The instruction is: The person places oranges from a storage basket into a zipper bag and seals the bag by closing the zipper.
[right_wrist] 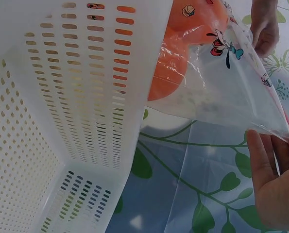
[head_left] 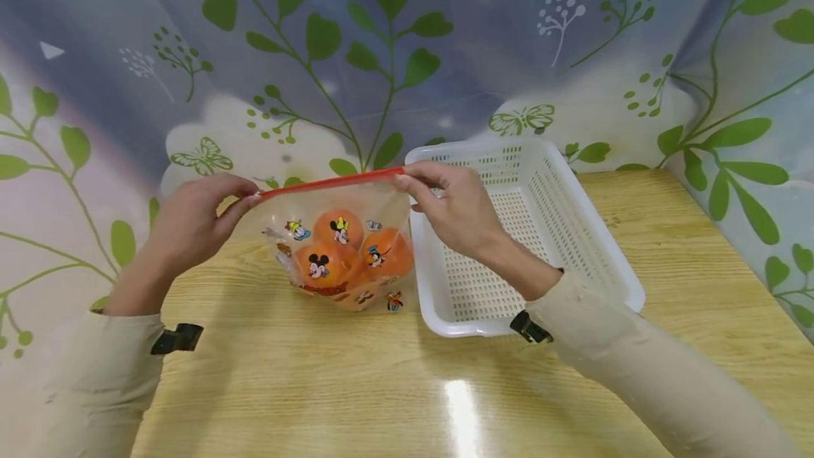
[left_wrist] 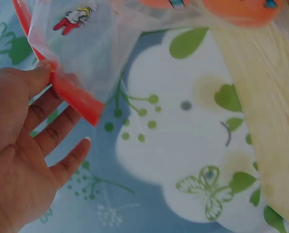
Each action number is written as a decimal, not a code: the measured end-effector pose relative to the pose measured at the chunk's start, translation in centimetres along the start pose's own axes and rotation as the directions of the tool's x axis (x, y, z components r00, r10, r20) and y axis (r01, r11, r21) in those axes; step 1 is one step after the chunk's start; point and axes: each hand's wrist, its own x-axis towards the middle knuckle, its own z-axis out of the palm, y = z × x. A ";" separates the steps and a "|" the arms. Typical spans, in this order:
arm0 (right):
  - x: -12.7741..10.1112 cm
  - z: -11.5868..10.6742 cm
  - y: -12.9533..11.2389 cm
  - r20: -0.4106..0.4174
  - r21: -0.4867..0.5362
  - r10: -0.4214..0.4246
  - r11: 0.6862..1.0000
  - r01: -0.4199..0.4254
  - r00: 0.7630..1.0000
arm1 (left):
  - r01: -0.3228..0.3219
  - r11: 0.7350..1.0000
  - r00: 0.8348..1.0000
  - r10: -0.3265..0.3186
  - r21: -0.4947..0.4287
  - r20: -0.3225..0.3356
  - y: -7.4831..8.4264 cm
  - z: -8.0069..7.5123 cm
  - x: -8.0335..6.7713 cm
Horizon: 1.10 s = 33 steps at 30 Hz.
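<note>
A clear zip bag (head_left: 356, 288) with cartoon figures and a red top strip (head_left: 331, 181) holds several round orange fruits (head_left: 338, 230). My left hand (head_left: 197, 221) pinches the strip's left end between thumb and fingers. At the right end, my right hand (head_left: 459, 209) pinches the same strip, the wrist reaching over the basket. The strip is pulled straight between both hands. In the left wrist view, the thumb of the left hand (left_wrist: 32, 126) presses on the red strip while the other fingers spread behind it. The right hand (right_wrist: 278, 179) grips the bag's corner in the right wrist view.
Right of the bag stands a white perforated plastic basket (head_left: 427, 288), its side close against the bag. Both rest on a light wooden table (head_left: 331, 387). A leaf-patterned cloth (head_left: 407, 104) hangs behind and along the sides. Dark straps sit at both sleeve cuffs.
</note>
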 end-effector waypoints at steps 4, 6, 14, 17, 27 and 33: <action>-0.1 -0.5 0.2 0.008 0.051 0.056 0.997 -0.057 0.998 | 0.065 0.997 0.998 -0.066 0.030 0.022 -0.9 -0.5 -1.2; -0.2 -0.7 0.3 0.011 0.080 0.094 0.992 -0.095 0.995 | 0.092 0.995 0.995 -0.093 0.038 0.025 -1.5 -0.6 -1.9; -0.1 -0.9 0.3 0.040 0.130 0.142 0.981 -0.146 0.989 | 0.118 0.993 0.993 -0.118 0.033 -0.006 -2.2 -1.2 -3.4; -0.1 -1.0 0.1 0.047 0.133 0.158 0.978 -0.163 0.986 | 0.118 0.992 0.993 -0.117 0.053 -0.024 -1.9 -1.7 -3.5; -0.4 -1.2 -0.3 0.075 0.180 0.165 0.968 -0.176 0.983 | 0.090 0.994 0.993 -0.084 0.069 -0.086 -1.4 -2.8 -4.1; -0.6 -1.2 -0.6 0.108 0.208 0.182 0.957 -0.201 0.977 | 0.077 0.995 0.993 -0.071 0.061 -0.094 -1.3 -3.6 -4.6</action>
